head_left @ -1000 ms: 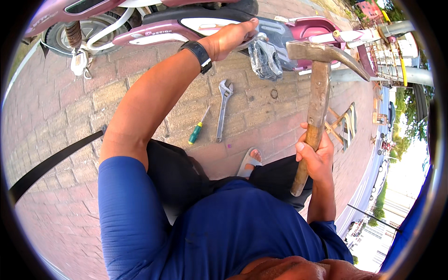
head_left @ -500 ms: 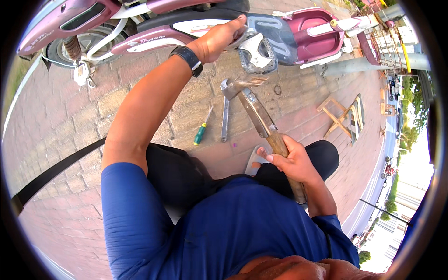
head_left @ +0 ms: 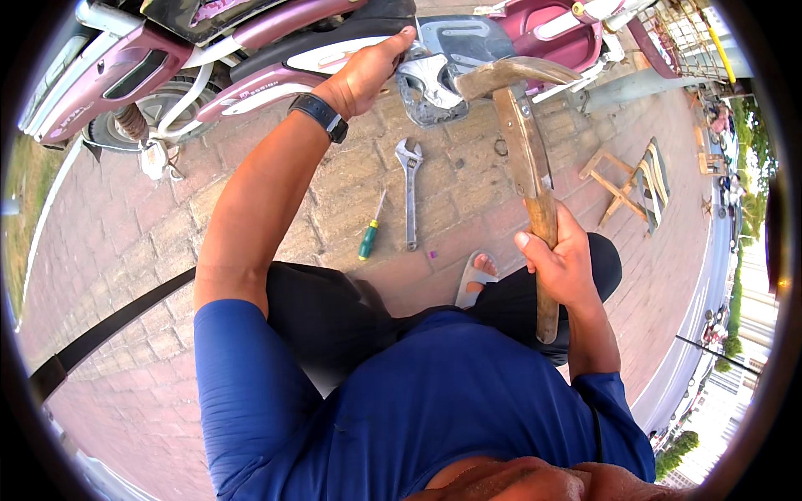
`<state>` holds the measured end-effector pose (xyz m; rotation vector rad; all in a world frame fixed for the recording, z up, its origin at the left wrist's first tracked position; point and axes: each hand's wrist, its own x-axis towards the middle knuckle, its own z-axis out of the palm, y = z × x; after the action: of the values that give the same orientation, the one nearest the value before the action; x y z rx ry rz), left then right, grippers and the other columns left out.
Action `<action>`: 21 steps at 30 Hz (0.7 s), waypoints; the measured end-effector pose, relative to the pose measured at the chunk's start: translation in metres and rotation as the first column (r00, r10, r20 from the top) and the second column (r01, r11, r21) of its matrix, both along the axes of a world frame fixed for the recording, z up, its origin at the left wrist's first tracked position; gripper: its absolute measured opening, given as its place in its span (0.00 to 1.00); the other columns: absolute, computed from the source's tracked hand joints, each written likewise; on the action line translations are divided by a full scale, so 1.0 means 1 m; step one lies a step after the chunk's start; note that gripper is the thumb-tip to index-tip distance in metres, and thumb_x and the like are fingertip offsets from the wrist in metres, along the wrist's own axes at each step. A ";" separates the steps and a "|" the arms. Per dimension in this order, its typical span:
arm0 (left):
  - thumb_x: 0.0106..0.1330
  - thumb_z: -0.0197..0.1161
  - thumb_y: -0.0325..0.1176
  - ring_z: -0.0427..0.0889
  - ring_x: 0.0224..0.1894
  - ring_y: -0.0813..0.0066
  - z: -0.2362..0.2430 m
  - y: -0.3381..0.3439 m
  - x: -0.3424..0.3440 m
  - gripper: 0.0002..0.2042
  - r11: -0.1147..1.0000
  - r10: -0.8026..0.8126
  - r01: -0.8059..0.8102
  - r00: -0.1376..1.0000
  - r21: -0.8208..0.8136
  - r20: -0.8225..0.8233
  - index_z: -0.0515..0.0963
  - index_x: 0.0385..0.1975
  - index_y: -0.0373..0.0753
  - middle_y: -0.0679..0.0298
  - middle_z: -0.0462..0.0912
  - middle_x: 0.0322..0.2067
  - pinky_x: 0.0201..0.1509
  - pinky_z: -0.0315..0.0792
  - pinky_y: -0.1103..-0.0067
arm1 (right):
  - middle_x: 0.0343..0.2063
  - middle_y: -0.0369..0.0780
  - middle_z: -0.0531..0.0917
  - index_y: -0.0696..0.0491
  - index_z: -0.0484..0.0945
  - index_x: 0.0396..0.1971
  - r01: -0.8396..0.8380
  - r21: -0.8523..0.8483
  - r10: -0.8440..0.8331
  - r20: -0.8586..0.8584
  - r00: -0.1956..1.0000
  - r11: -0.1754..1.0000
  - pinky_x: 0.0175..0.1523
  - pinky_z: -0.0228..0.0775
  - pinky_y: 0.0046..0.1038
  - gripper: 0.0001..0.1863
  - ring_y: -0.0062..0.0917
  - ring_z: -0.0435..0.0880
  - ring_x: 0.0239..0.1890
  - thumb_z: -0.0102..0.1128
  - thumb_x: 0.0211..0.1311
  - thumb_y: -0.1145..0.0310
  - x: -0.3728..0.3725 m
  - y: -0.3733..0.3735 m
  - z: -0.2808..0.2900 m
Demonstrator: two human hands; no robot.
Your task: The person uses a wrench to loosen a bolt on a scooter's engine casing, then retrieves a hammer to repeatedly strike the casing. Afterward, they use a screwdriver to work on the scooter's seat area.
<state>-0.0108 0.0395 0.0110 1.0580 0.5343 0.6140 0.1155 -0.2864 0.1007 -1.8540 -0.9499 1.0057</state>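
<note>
My left hand (head_left: 365,77), with a black watch at the wrist, is closed at the inner side of a white and grey pedal (head_left: 433,88) on a maroon scooter (head_left: 251,88). Its thumb points up along the edge; the other fingers are mostly hidden. In my right hand (head_left: 564,257) is a claw hammer (head_left: 527,154), gripped around the wooden handle with the thumb along it. The hammer's striking face overlaps the pedal's right edge in view; whether they touch I cannot tell. Its claw points right.
On the brick paving (head_left: 334,188) lie an adjustable wrench (head_left: 410,196) and a green-handled screwdriver (head_left: 368,238), in front of me. A small ring (head_left: 501,147) is near the hammer. A folding stool (head_left: 626,185) stands to the right. My sandalled foot (head_left: 478,277) is below the hammer.
The hammer has risen from above the wrench to the pedal's right side, and my right hand has moved up and right with it. My left hand stays at the pedal; the view has shifted slightly.
</note>
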 end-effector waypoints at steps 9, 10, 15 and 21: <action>0.78 0.53 0.55 0.85 0.50 0.72 -0.030 0.025 -0.008 0.27 0.956 -0.272 0.269 0.962 0.116 0.007 0.83 0.49 0.33 0.59 0.88 0.45 0.62 0.75 0.74 | 0.29 0.34 0.79 0.60 0.73 0.58 0.003 -0.098 -0.011 -0.080 0.997 0.995 0.35 0.78 0.22 0.22 0.15 0.81 0.29 0.65 0.66 0.73 -0.010 0.004 0.000; 0.78 0.53 0.54 0.85 0.50 0.72 -0.029 0.025 -0.007 0.26 0.960 -0.260 0.257 0.966 0.115 0.010 0.83 0.49 0.33 0.59 0.88 0.45 0.62 0.75 0.74 | 0.29 0.34 0.79 0.60 0.73 0.58 -0.010 -0.092 0.002 -0.091 0.996 0.996 0.34 0.77 0.22 0.22 0.15 0.80 0.29 0.65 0.66 0.73 -0.011 0.004 0.000; 0.78 0.54 0.47 0.85 0.51 0.73 -0.032 0.023 -0.008 0.22 0.973 -0.225 0.221 0.973 0.070 0.056 0.83 0.49 0.32 0.59 0.87 0.47 0.62 0.76 0.75 | 0.29 0.33 0.79 0.61 0.73 0.58 -0.064 -0.095 0.053 -0.119 0.992 0.993 0.34 0.77 0.21 0.22 0.13 0.76 0.27 0.65 0.66 0.73 -0.012 0.007 -0.001; 0.76 0.56 0.45 0.78 0.55 0.73 -0.040 0.027 -0.009 0.18 0.977 -0.211 0.211 0.976 0.018 0.050 0.85 0.50 0.39 0.65 0.86 0.49 0.66 0.65 0.75 | 0.31 0.34 0.79 0.60 0.73 0.58 -0.057 -0.085 0.047 -0.114 0.992 0.995 0.33 0.75 0.21 0.22 0.14 0.79 0.29 0.65 0.66 0.72 -0.011 0.011 0.010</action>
<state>-0.0194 0.0661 -0.0287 1.0916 0.3669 0.4567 0.1045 -0.2758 0.1109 -1.8317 -0.9033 1.1878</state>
